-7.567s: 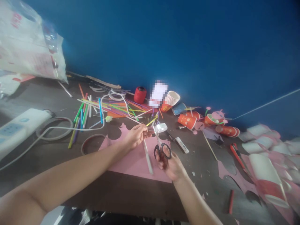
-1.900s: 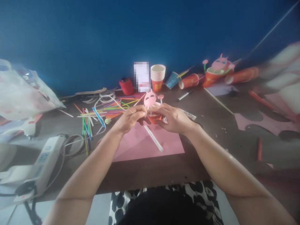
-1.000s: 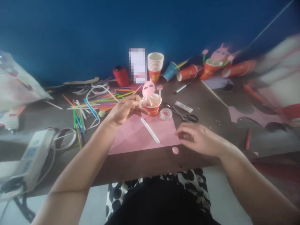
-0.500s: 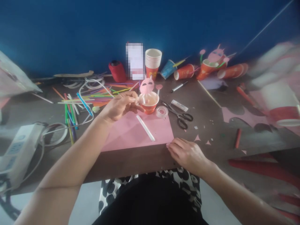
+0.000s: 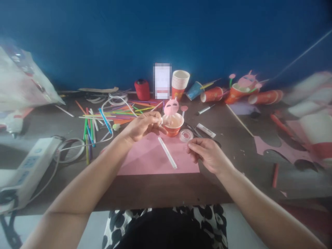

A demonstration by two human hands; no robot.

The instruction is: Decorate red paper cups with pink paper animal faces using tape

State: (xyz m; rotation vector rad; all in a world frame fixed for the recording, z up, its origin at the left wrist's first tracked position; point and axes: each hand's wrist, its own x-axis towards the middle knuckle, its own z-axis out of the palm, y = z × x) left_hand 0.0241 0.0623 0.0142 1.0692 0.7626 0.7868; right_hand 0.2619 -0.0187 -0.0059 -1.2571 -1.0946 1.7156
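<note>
My left hand (image 5: 150,125) is closed in a pinch at the left rim of a short red paper cup (image 5: 173,132); what lies between its fingertips is too small to make out. A pink paper face (image 5: 171,108) with ears and dark eyes rises from the cup's back, and a pink disc (image 5: 184,108) on a pale stem stands at its right. My right hand (image 5: 204,153), fingers loosely bent and apart, hovers over the right edge of the pink sheet (image 5: 147,157), just below a clear tape roll (image 5: 186,135). A white straw (image 5: 167,153) lies on the sheet.
Scissors (image 5: 193,129) and a glue stick (image 5: 206,130) lie right of the cup. Colourful straws (image 5: 90,129), a power strip (image 5: 33,169) and cables are at left. Stacked cups (image 5: 180,84) stand behind; a similar decorated cup (image 5: 234,94) is at the back right.
My right hand has lifted from the table's front edge and moved forward to near the tape roll. My left hand still pinches at the cup's rim. The camera view has shifted.
</note>
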